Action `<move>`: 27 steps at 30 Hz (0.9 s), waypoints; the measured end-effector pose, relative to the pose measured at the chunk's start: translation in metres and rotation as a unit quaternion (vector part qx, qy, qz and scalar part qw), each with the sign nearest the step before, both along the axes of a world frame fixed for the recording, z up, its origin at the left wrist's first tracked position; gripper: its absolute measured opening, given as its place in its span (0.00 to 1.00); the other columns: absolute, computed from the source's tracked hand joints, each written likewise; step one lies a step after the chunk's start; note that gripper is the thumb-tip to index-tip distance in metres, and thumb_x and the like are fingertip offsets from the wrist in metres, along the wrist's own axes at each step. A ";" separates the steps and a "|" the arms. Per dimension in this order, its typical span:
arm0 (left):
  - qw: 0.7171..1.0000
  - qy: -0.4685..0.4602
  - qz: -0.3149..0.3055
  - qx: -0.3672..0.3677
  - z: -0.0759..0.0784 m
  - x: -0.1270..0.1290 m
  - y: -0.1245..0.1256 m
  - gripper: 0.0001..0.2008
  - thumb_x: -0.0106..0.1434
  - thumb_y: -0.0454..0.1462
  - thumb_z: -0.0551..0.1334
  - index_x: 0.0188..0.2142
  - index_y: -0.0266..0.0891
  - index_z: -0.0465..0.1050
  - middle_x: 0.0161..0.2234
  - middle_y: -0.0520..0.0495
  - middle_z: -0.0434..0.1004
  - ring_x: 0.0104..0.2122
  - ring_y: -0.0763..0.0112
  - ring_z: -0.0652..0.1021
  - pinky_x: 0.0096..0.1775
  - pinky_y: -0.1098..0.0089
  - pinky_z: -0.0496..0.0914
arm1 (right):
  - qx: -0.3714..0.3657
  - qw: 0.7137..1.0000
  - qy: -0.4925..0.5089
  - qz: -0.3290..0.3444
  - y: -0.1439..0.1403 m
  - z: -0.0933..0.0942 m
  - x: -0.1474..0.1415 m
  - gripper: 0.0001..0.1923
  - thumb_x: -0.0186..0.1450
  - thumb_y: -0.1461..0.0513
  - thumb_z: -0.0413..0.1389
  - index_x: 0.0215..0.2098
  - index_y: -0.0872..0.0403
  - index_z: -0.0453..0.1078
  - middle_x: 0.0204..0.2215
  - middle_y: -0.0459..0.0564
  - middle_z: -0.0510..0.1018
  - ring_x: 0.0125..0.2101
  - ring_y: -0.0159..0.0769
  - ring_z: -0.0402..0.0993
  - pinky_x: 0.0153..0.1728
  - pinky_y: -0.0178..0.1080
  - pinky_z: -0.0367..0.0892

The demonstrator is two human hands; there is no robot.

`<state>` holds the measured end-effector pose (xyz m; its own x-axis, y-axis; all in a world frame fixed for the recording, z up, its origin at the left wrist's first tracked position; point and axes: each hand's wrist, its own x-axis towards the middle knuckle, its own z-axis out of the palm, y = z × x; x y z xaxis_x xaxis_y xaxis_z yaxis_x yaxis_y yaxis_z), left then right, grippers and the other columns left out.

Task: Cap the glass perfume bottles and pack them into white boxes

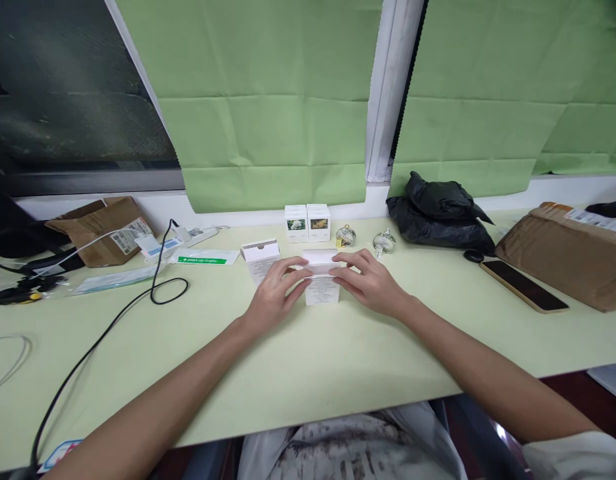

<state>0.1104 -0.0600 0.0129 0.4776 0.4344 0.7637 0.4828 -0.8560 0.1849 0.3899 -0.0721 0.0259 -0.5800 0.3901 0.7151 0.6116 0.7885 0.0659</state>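
Hands (275,293) (371,283) seemingly around white carton (321,288)

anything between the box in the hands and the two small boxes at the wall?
Head view: nothing. Bare desk lies between the held box and the two small boxes; the glass ornaments sit off to the right.

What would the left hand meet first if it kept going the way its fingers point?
The left hand already touches the small white box that both hands hold. Its fingers point right, so beyond it probably the right hand.
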 end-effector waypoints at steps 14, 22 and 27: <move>1.000 -0.012 -0.012 -0.007 0.001 0.001 0.001 0.13 0.71 0.33 0.65 0.53 0.46 0.74 0.58 0.42 0.75 0.61 0.58 0.76 0.58 0.54 0.75 | -0.128 0.990 0.046 0.028 -0.001 0.001 -0.001 0.11 0.77 0.61 0.52 0.56 0.47 0.70 0.62 0.57 0.72 0.59 0.50 0.69 0.58 0.58 0.70; 0.999 -0.021 -0.027 -0.020 0.000 0.000 0.003 0.14 0.69 0.35 0.69 0.52 0.46 0.73 0.55 0.41 0.74 0.57 0.58 0.78 0.54 0.55 0.77 | -0.209 0.971 0.088 0.070 -0.003 -0.001 -0.003 0.14 0.77 0.59 0.52 0.60 0.45 0.65 0.64 0.57 0.69 0.64 0.47 0.68 0.60 0.53 0.71; 0.997 -0.026 -0.028 -0.060 -0.001 0.001 0.000 0.11 0.70 0.36 0.67 0.51 0.46 0.73 0.56 0.40 0.73 0.53 0.61 0.78 0.47 0.60 0.78 | -0.228 0.965 0.101 0.080 -0.004 -0.002 -0.004 0.14 0.77 0.60 0.51 0.60 0.45 0.65 0.60 0.57 0.71 0.60 0.47 0.72 0.56 0.51 0.72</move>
<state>0.1115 -0.0596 0.0119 0.4650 0.4987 0.7315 0.4226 -0.8511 0.3117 0.3856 -0.0762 0.0236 -0.5257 0.6070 0.5960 0.4428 0.7935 -0.4176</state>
